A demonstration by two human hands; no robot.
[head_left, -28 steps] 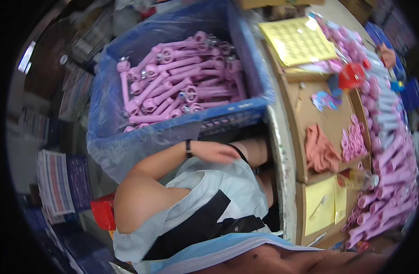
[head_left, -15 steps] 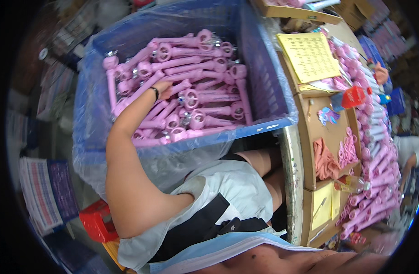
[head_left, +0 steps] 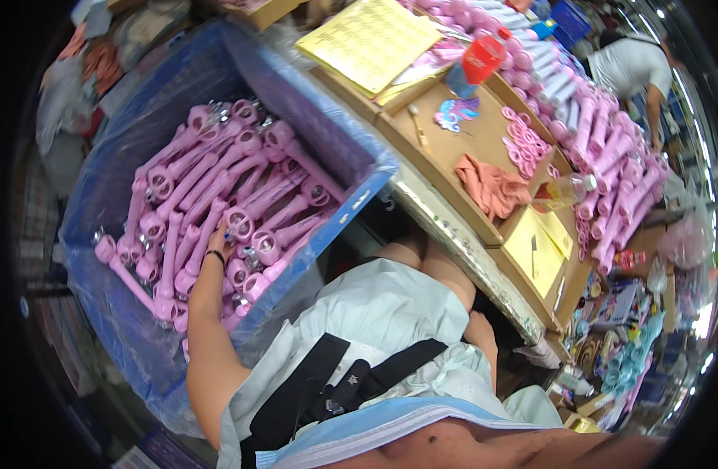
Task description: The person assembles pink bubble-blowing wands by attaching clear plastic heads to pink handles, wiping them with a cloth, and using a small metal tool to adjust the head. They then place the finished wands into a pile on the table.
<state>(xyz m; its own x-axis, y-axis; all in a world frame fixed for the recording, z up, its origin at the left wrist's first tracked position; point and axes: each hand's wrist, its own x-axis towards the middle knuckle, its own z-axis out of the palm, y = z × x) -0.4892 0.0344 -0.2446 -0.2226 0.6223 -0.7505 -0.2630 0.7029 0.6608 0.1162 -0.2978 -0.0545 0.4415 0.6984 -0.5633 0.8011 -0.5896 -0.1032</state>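
Note:
My left hand [head_left: 220,241] reaches down into a blue plastic crate [head_left: 371,173] lined with clear film. A dark band circles the wrist. The partly visible fingers are closed at a pink plastic stick [head_left: 206,234], among many more lying side by side in the crate. Each stick has a round hollow head [head_left: 238,223], and several carry shiny silvery pieces near the head. My right arm hangs beside my thigh, where a bit of bare skin, perhaps my right hand [head_left: 479,334], shows below the pale clothing; its fingers cannot be made out.
Right of the crate, a worn-edged table bears a cardboard tray [head_left: 433,176] with an orange cloth [head_left: 492,187], pink rings [head_left: 523,143] and a clear bottle [head_left: 565,193]. Yellow papers [head_left: 368,43] lie behind. More pink sticks [head_left: 609,152] are piled beyond; a person [head_left: 629,70] stands farther off.
The view has swung, so the crate appears turned and farther left, the table nearer the middle. My left hand stays among the sticks, now beside a round head near the crate's front side.

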